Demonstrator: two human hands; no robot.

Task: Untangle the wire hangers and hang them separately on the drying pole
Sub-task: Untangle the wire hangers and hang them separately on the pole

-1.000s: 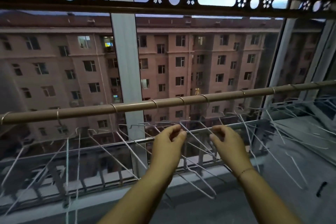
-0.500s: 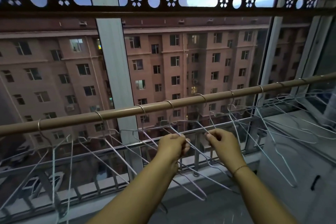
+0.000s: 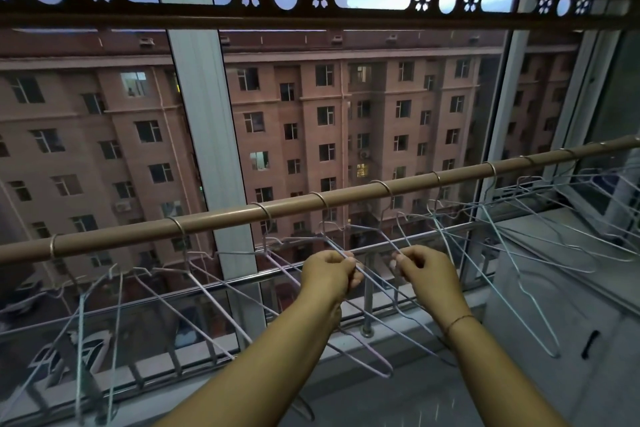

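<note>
A big pink building [image 3: 311, 121] fills the window from 9 to 2 o'clock. In front of it a long brown drying pole [image 3: 346, 199] slants across, low at 9 o'clock and high at 3 o'clock. Many thin wire hangers [image 3: 214, 291] hang from it by their hooks, and their bottoms cross over each other. Just below the middle, the left hand [image 3: 329, 274] is curled tight, pinching hanger wires. The right hand [image 3: 427, 276] is beside it, fingers curled in, pinching a wire too. A thin bracelet [image 3: 457, 321] sits on the right wrist.
</note>
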